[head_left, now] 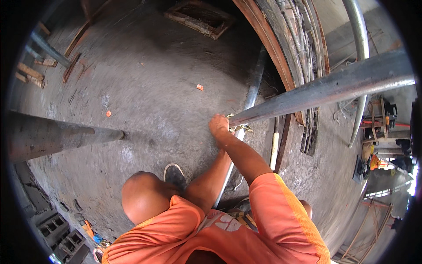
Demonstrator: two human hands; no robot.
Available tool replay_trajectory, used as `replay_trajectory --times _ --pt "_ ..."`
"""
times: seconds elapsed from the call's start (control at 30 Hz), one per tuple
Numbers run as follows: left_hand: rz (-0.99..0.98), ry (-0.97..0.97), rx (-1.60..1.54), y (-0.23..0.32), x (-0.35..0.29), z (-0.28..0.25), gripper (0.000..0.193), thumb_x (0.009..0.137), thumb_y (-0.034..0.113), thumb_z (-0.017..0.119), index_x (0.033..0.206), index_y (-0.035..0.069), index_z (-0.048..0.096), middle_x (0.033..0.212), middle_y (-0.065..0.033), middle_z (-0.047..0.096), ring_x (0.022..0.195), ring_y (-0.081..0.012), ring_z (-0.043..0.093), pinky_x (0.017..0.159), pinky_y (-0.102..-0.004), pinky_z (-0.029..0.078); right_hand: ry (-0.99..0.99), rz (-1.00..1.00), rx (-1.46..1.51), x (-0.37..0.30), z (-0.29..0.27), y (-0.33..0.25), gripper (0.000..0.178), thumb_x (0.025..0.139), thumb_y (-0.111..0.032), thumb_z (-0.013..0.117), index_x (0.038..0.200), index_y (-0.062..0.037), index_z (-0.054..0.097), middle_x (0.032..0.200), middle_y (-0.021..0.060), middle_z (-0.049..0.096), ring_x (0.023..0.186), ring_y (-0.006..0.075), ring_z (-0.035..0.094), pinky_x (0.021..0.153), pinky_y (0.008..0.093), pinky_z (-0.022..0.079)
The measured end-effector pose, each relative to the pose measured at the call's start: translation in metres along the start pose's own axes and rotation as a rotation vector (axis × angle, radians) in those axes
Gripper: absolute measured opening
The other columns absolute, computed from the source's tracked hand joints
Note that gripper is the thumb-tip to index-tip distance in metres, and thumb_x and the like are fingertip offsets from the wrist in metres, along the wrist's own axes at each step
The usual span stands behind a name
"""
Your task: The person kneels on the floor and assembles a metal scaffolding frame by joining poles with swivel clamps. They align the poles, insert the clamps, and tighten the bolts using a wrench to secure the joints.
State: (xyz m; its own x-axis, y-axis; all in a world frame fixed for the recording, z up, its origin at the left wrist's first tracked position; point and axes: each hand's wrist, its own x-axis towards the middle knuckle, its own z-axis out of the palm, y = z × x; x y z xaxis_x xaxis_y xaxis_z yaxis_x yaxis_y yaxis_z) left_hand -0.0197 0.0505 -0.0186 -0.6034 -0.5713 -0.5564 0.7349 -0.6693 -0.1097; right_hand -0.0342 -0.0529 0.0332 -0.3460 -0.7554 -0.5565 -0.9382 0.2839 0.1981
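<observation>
Grey metal pole (325,86), upright, lower end beside silvery round floor pipe (253,90) and pale yellow strips (247,128). Bare right hand (218,124) curled there, probably low for access; grip unclear. Left hand hidden behind right forearm (247,155); cannot tell its state.

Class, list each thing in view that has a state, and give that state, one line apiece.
Right hand: curled beside one end of the large pole; grip unclear.
Left hand: hidden.
Large pole: crossing in front of the long pipe.
Long pipe: partly covered.
Left pole: one end on the floor.
Wooden frame: lying on the floor.
Orange scrap: lying loose.
Dark shoe: on the floor.
</observation>
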Motion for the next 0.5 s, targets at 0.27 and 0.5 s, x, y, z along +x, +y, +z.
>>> replay_trajectory --times 0.27,0.5 --pt "-0.028 -0.073 0.046 -0.003 0.000 0.007 0.039 0.105 0.030 0.041 0.128 0.000 0.049 0.122 -0.0164 0.058 0.116 -0.0341 0.059 0.102 -0.0487 0.049 -0.171 -0.062 -0.070 0.016 0.006 -0.003 0.029 0.097 -0.019 0.059 0.117 -0.0073 0.076 0.128 0.0122 0.069 0.120 0.0291 0.065 0.097 0.0392 0.053" --pt "-0.036 -0.132 0.100 0.007 0.001 0.019 0.039 0.105 0.030 0.042 0.128 0.000 0.049 0.121 -0.0162 0.058 0.115 -0.0342 0.059 0.102 -0.0486 0.049 0.060 -0.008 0.010 0.011 0.012 -0.005 0.029 0.094 -0.015 0.063 0.118 -0.0061 0.075 0.123 0.0125 0.071 0.119 0.0269 0.066 0.090 0.0402 0.057"
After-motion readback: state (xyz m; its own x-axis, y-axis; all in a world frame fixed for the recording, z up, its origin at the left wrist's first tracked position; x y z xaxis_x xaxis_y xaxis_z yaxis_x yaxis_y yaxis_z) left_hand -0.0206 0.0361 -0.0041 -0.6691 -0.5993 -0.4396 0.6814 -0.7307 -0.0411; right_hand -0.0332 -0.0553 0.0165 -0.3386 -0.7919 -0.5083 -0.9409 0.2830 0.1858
